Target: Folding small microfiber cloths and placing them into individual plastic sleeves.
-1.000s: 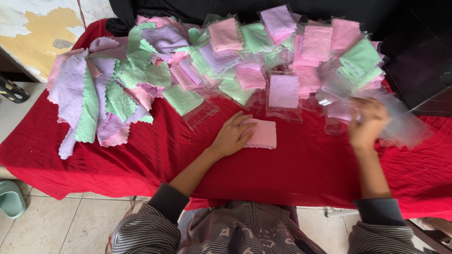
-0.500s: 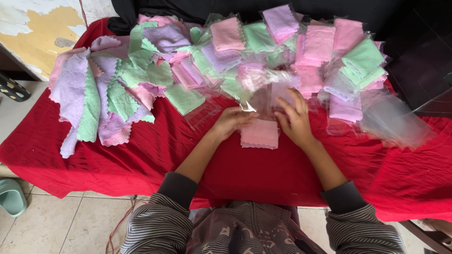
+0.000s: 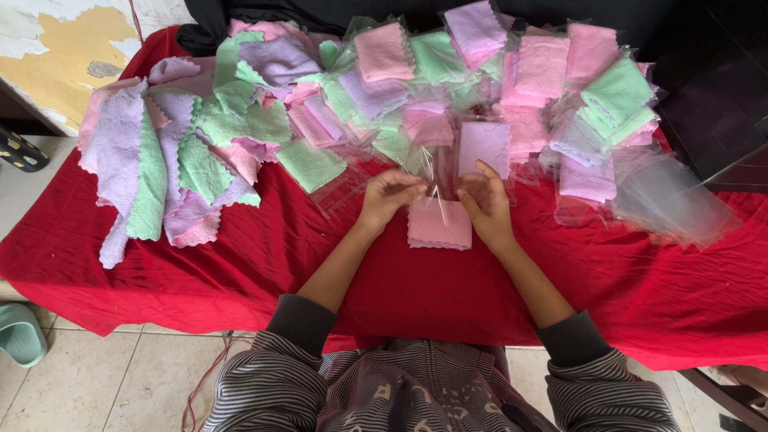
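Observation:
A folded pink cloth (image 3: 438, 225) lies on the red tablecloth (image 3: 320, 264) in front of me. Just above it both hands hold a clear plastic bag (image 3: 436, 178) by its edges. My left hand (image 3: 388, 194) pinches the bag's left side, fingers curled. My right hand (image 3: 486, 202) grips the right side, fingers partly spread. The bag is see-through and hard to trace against the packed cloths behind it.
Loose purple, green and pink cloths (image 3: 160, 168) are heaped at the left. Several bagged cloths (image 3: 512, 80) cover the table's far side. A stack of empty clear bags (image 3: 668, 196) lies at the right. A teal bucket (image 3: 20, 332) stands on the tiled floor.
My right hand came in from the bag stack at the right with a clear bag. My left hand left the pink cloth, and both hands now hold the bag above it.

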